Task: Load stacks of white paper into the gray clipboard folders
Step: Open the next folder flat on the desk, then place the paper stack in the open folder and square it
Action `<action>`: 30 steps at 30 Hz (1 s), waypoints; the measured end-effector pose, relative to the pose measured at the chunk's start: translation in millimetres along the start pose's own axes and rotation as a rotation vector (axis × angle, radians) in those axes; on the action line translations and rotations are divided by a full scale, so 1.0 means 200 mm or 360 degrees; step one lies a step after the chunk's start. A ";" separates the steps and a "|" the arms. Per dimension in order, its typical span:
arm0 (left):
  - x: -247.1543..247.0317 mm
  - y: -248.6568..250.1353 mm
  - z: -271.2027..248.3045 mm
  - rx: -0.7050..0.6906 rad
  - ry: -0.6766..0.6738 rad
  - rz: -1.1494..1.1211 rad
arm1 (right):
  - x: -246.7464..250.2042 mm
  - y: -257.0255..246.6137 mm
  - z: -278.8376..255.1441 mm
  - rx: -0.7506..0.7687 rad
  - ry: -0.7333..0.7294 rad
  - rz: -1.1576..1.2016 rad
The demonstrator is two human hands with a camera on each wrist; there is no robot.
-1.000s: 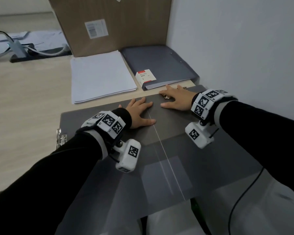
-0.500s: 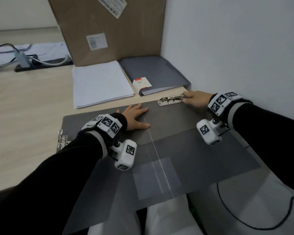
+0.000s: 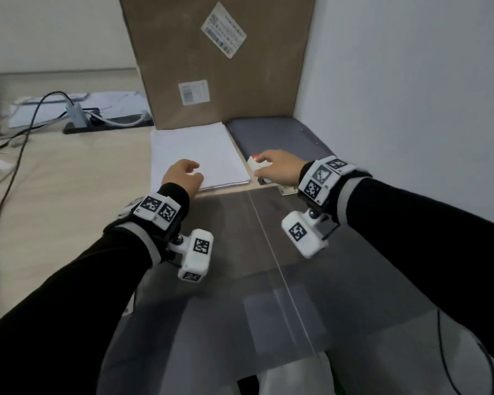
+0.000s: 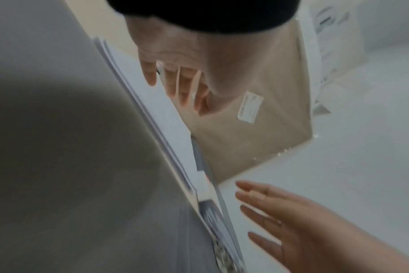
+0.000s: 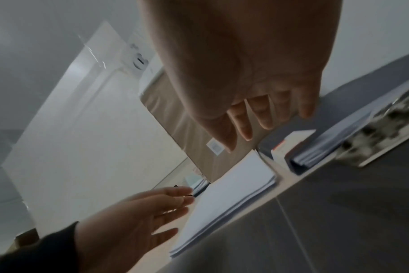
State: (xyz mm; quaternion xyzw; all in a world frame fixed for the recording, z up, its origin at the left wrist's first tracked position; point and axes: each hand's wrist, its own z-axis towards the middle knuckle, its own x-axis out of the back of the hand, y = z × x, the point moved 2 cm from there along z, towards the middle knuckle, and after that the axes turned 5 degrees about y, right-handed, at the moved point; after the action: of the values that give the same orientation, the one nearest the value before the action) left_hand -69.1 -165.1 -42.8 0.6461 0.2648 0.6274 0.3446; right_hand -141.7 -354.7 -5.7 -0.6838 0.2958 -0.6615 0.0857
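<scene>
Gray fills the near part of the head view: an open clipboard folder [image 3: 240, 238] lies flat on the wooden desk [image 3: 69, 181], overhanging its near edge, and both our forearms stretch over it. Beyond the folder's far edge the stack of white paper [image 3: 200, 155] sits against the foot of a cardboard box [image 3: 211, 67]. To its right, in the desk's far right corner by the wall, lies a closed gray folder [image 3: 283, 135] with a small white and red label [image 3: 254, 163] on its near left corner. Our left hand [image 3: 181, 176] hovers above the near edge of the paper stack, fingers loosely bent and holding nothing. Our right hand [image 3: 280, 168] hangs over the label, fingers relaxed; whether they touch it we cannot tell.

From the left wrist we see the left hand's fingers [image 4: 182, 86] apart and free above the paper [image 4: 152, 110], and the right hand [image 4: 304, 221] with straight, spread fingers, empty.

From the right wrist the right hand's fingers [image 5: 264, 114] hang loose above the closed folder [image 5: 339, 110], gripping nothing. The left hand [image 5: 133, 218] is spread just beside the paper stack [image 5: 229, 194], and a blurred metal clip [image 5: 385, 136] shows on the open folder's far edge.
</scene>
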 end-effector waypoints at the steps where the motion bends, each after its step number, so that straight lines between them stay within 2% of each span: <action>1: 0.04 -0.05 0.06 0.0095 0.0059 0.0034 | -0.04 -0.03 0.04 -0.0025 -0.0042 -0.0001; 3: 0.11 -0.13 0.14 0.0262 0.0113 0.0150 | -0.12 -0.08 0.11 -0.0072 -0.0080 -0.0016; 5: 0.13 -0.19 0.20 0.0373 0.0075 0.0214 | -0.19 -0.11 0.17 -0.0090 -0.0090 -0.0028; 9: 0.11 -0.25 0.25 0.0489 -0.0017 0.0265 | -0.28 -0.14 0.25 -0.0135 -0.0128 -0.0091; 17: 0.07 -0.26 0.27 0.0489 -0.0083 0.0194 | -0.32 -0.13 0.29 -0.0191 -0.0224 -0.0003; 25: 0.13 -0.19 0.27 0.0434 0.0075 0.0051 | -0.31 -0.13 0.28 -0.0176 -0.0288 0.0000; 30: 0.17 -0.09 0.28 0.0306 0.0039 0.0288 | -0.30 -0.12 0.26 -0.0171 -0.0290 -0.0009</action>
State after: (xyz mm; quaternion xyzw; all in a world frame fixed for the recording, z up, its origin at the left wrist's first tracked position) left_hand -8.7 -133.4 -34.4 0.6898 0.2685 0.6355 0.2197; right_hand -81.5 -318.7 -50.9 -0.7456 0.3197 -0.5800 0.0737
